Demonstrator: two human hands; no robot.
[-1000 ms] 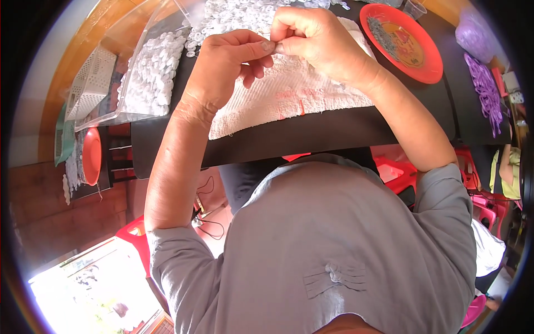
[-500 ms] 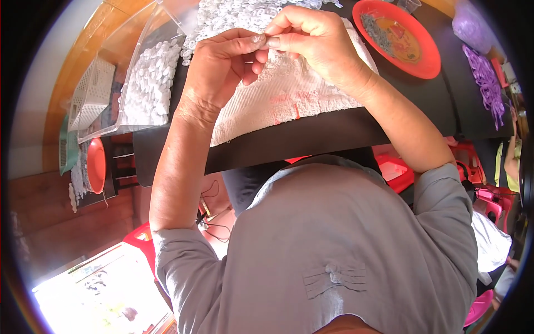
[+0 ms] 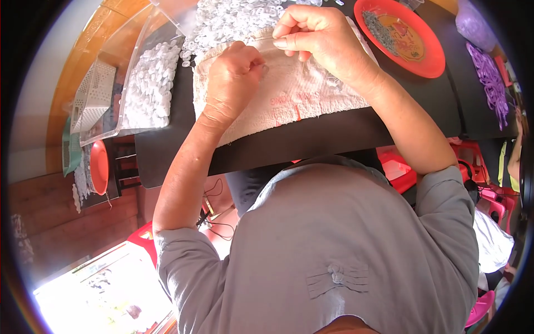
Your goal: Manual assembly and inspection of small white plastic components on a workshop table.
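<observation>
My left hand [image 3: 236, 78] is curled closed above the left part of a whitish towel [image 3: 295, 100]. Whatever its fingers hold, if anything, is hidden. Over the towel's far right part, my right hand [image 3: 320, 44] pinches thumb and forefinger together; anything between the tips is too small to make out. The two hands are apart. Just beyond them spreads a pile of small white plastic pieces with holes [image 3: 233, 22]. To the right of my right hand lies an oval red plate [image 3: 434, 55], with small grey wiry bits [image 3: 380, 32] along its left side.
At the left stands a clear plastic bin [image 3: 123, 106] with many white pieces [image 3: 149, 83] and a white perforated basket [image 3: 94, 94] beside them. Purple strands [image 3: 488, 83] and a purple bag [image 3: 474, 28] lie far right. The black table's edge [image 3: 300, 136] runs before my body.
My hands were fingertip to fingertip above the towel. The left has drawn down and left, curling over; the right has stayed near its place, still pinching.
</observation>
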